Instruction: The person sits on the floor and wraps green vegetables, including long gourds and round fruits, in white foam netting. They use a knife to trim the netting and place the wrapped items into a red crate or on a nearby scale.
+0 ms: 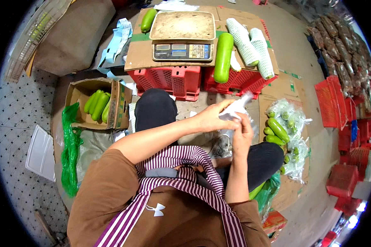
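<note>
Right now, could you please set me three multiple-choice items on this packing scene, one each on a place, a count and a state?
1. Where does the bare long green gourd lie?
A. on the cardboard beside the scale
B. inside the cardboard box
C. on the person's lap

2. How many gourds in white foam net sleeves lie right of it?
A. none
B. two
C. five

3. What are the left hand and right hand doing?
A. both resting empty on the knees
B. pressing the scale's keys
C. both gripping a clear plastic bag

Answers: 1 A, it lies on the cardboard over the red crates; 2 B, two netted shapes show there; 3 C, the fingers of both close on the bag.
</note>
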Action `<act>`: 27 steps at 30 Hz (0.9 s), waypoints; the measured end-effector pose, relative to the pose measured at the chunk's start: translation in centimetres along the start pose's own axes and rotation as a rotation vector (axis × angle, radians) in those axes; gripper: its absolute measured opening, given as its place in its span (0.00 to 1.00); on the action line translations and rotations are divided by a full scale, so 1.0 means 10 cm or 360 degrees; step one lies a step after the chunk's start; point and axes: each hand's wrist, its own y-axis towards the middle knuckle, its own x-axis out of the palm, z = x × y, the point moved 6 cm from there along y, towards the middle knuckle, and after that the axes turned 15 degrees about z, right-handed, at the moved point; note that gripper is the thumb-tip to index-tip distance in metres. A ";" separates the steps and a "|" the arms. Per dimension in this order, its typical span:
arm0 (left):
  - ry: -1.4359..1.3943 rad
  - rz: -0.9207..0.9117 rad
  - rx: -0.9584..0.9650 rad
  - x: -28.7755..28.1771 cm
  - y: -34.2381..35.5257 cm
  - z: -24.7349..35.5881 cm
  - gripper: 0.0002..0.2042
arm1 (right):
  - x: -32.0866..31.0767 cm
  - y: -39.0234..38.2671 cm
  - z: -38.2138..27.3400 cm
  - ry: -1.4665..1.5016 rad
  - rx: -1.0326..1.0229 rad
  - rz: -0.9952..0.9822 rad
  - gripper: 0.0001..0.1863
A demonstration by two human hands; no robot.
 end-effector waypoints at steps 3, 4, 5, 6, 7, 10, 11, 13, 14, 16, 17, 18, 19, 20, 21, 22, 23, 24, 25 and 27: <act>0.0028 0.0127 0.0043 -0.04 0.14 -0.25 0.24 | 0.07 0.01 0.28 0.0736 0.0649 -0.0004 0.12; -0.0012 0.0157 0.0072 -0.10 0.22 -0.30 0.23 | 0.08 0.04 0.34 0.1200 0.0939 -0.0010 0.14; -0.0199 0.0160 -0.0126 -0.18 0.30 -0.42 0.22 | 0.09 0.10 0.36 0.1418 0.1034 0.0040 0.18; -0.0294 0.0220 -0.0256 -0.25 0.38 -0.52 0.19 | 0.11 0.12 0.44 0.1625 0.1261 -0.0017 0.21; -0.0638 0.0242 -0.0492 -0.30 0.39 -0.42 0.17 | 0.14 0.13 0.40 0.1741 0.1426 0.0030 0.23; -0.1335 0.0280 -0.1032 -0.39 0.35 -0.47 0.12 | 0.21 0.21 0.42 0.1833 0.1606 0.0138 0.23; -0.1427 0.0245 -0.1145 -0.36 0.34 -0.58 0.12 | 0.23 0.27 0.49 0.1819 0.1610 0.0174 0.23; -0.1659 0.0086 -0.1304 -0.28 0.28 -0.58 0.13 | 0.25 0.47 0.70 0.1667 0.1506 0.0200 0.22; -0.1759 -0.0089 -0.1265 -0.23 0.27 -0.56 0.15 | 0.25 0.58 0.80 0.1590 0.1453 0.0215 0.22; -0.1825 -0.0239 -0.1066 -0.28 0.31 -0.48 0.17 | 0.43 0.72 0.86 0.1453 0.1469 0.0071 0.18; -0.1733 -0.0071 -0.0890 -0.40 0.37 -0.56 0.18 | 0.51 0.78 1.00 0.1317 0.1395 0.0032 0.17; -0.1641 0.0093 -0.0701 -0.53 0.46 -0.62 0.18 | 0.62 0.89 1.18 0.1181 0.1311 -0.0008 0.15; -0.1530 0.0312 -0.0662 -0.64 0.49 -0.58 0.18 | 0.77 1.02 1.16 0.1017 0.1038 0.0009 0.16; -0.1546 0.0491 -0.0629 -0.72 0.53 -0.50 0.17 | 0.74 1.11 1.23 0.0442 0.1049 0.0070 0.19; -0.1499 0.0659 -0.0555 -0.81 0.56 -0.54 0.18 | 0.85 1.18 1.25 0.0287 0.1007 0.0084 0.21; -0.1446 0.0812 -0.0486 -0.88 0.59 -0.59 0.19 | 0.91 1.28 1.32 0.0136 0.0966 0.0113 0.22; -0.1276 0.0962 -0.0551 -0.94 0.62 -0.69 0.19 | 1.01 1.40 1.49 0.0109 0.0964 0.0015 0.25; -0.1277 0.1015 -0.0499 -0.97 0.63 -0.71 0.18 | 1.14 1.48 1.45 0.0063 0.0823 -0.0058 0.28; -0.1224 0.1077 -0.0435 -0.98 0.65 -0.73 0.18 | 1.22 1.51 1.43 0.0153 0.0811 -0.0118 0.28; -0.1065 0.1130 -0.0338 -0.99 0.70 -0.77 0.17 | 1.33 1.55 1.40 0.0236 0.0779 -0.0221 0.28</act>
